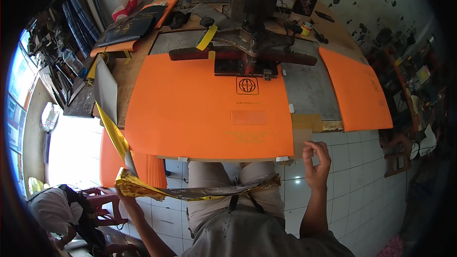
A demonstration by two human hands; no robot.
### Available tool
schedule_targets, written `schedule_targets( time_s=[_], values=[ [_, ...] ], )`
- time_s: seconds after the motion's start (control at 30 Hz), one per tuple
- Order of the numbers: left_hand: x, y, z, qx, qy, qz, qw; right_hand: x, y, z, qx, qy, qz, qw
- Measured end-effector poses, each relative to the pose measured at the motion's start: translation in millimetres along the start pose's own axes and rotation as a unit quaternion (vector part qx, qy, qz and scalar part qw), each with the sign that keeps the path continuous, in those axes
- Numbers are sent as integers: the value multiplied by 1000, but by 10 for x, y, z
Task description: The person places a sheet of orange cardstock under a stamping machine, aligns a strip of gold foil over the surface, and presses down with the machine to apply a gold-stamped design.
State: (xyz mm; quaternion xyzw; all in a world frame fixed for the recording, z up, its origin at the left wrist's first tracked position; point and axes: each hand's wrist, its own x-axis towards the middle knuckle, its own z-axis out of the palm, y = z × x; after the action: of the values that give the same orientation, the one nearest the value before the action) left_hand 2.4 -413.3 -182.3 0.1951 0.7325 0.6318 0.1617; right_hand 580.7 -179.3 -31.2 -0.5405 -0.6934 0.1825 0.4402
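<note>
A long strip of gold foil (pixel 143 188), crumpled and grey on its underside, trails from my left hand (pixel 124 199) across my lap. The fingers of that hand are closed on the foil, partly hidden behind it. Another stretch of foil rises from there toward the table's left edge. A large orange cover sheet (pixel 181 100) lies flat under the hot-stamping press (pixel 250 43), with a dark round emblem and gold lettering on its right half. Just off the sheet's lower right corner, my right hand (pixel 316 164) is raised with bent fingers apart, holding nothing visible.
Orange covers (pixel 357 90) lie at the table's right, and an orange stack (pixel 112 157) stands below its left edge. Dark printed covers (pixel 131 28) lie at the back left. A person (pixel 54 209) is at the lower left, beside a red stool (pixel 102 204).
</note>
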Motion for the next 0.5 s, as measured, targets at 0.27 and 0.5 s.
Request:
schedule_targets(
  time_s=[0.27, 0.5],
  values=[
    [-41, 965, 265, 225, -147, -66, 961, 192, -226, 303, -221, -46, -36, 974],
    [64, 891, 41, 60, -137, -69, 986, 214, -250, 475, -238, -22, -40, 970]
  ],
)
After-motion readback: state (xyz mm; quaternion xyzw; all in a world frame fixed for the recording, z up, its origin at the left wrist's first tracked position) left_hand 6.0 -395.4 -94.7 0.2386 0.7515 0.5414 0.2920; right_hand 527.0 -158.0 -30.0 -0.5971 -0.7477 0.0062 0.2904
